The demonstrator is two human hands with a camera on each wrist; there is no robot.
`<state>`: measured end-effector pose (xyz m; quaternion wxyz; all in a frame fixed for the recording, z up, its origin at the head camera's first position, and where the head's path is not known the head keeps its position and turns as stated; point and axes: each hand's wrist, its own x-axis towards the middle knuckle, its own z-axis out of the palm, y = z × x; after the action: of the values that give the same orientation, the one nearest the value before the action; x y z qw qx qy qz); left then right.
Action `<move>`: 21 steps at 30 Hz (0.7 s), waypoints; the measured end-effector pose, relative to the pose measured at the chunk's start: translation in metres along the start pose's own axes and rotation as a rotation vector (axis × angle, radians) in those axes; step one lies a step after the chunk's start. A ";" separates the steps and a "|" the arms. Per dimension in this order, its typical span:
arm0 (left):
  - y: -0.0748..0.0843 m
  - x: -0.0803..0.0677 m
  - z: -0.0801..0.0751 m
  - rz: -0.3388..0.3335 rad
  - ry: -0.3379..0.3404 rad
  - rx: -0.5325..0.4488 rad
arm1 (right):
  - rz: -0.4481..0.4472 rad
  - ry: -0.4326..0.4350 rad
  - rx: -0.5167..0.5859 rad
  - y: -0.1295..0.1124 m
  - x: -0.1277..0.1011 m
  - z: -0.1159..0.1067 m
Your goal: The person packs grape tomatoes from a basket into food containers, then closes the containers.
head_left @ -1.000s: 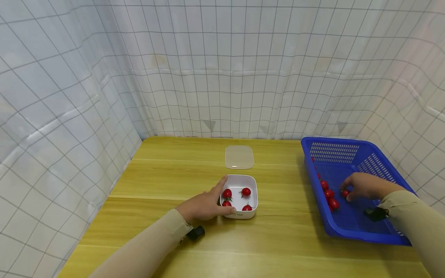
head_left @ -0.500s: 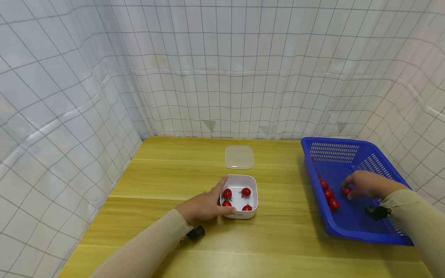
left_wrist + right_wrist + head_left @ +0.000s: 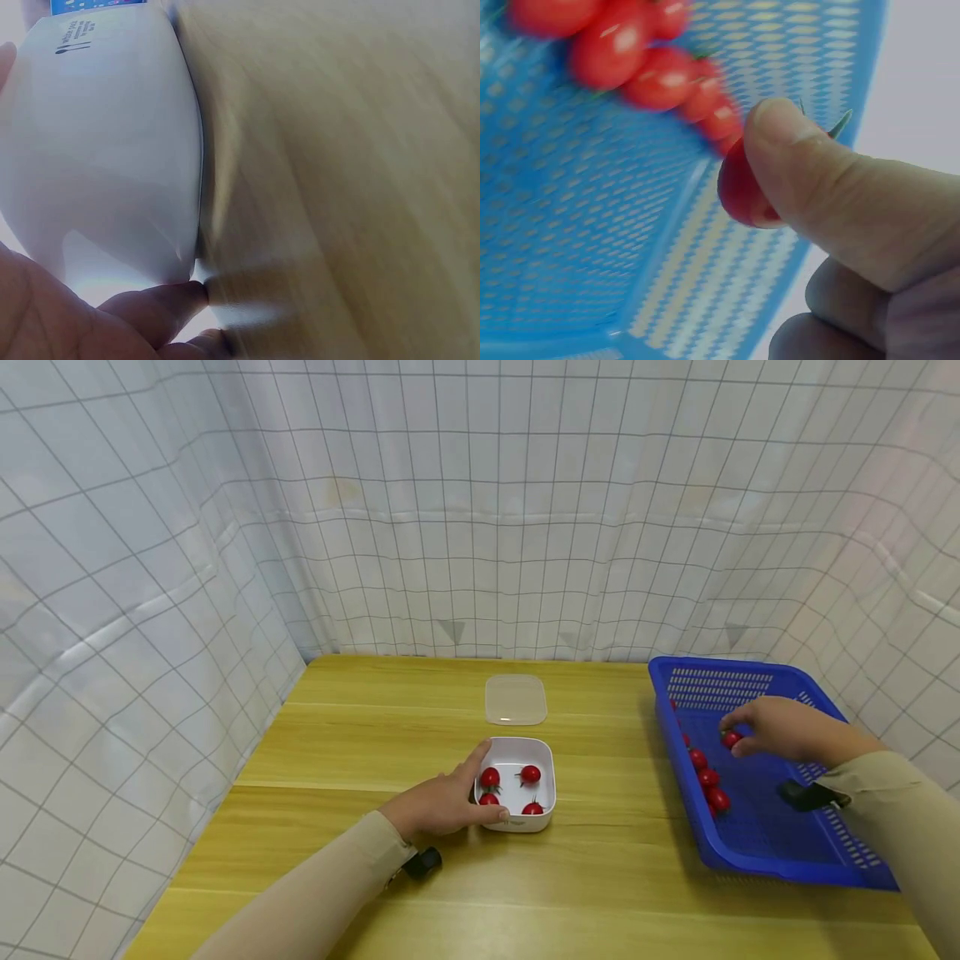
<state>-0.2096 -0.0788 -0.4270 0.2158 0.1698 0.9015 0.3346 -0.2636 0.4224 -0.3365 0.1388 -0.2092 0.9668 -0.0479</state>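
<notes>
A small white container (image 3: pixel 519 817) stands mid-table with several cherry tomatoes (image 3: pixel 530 773) inside. My left hand (image 3: pixel 442 802) grips its left side, thumb on the front wall and a finger on the far rim; the left wrist view shows the white container (image 3: pixel 97 142) wall against my fingers (image 3: pixel 161 304). Over the blue basket (image 3: pixel 780 860) my right hand (image 3: pixel 776 731) pinches one cherry tomato (image 3: pixel 731 739), lifted off the basket floor. In the right wrist view that cherry tomato (image 3: pixel 739 187) sits under my thumb (image 3: pixel 810 172).
More loose tomatoes (image 3: pixel 708 778) lie along the basket's left wall, seen too as loose tomatoes (image 3: pixel 641 64) from the right wrist. A clear lid (image 3: pixel 516 699) lies on the wooden table (image 3: pixel 360 727) behind the container. Gridded white cloth (image 3: pixel 150 568) closes off the left, back and right.
My right hand has risen from the basket floor and moved up and left with a tomato pinched in it. The left hand and container stayed put.
</notes>
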 end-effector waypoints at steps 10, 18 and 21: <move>0.001 -0.001 0.000 -0.001 0.002 -0.012 | -0.072 0.067 -0.009 -0.055 0.014 -0.029; 0.001 -0.001 0.001 -0.004 0.006 -0.007 | -0.156 0.092 -0.009 -0.098 0.027 -0.036; 0.001 0.000 0.001 -0.004 0.006 -0.005 | -0.198 0.108 -0.010 -0.113 0.032 -0.037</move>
<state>-0.2087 -0.0779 -0.4265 0.2144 0.1663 0.9016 0.3369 -0.2579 0.3078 -0.2924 0.0798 -0.3018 0.9476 -0.0676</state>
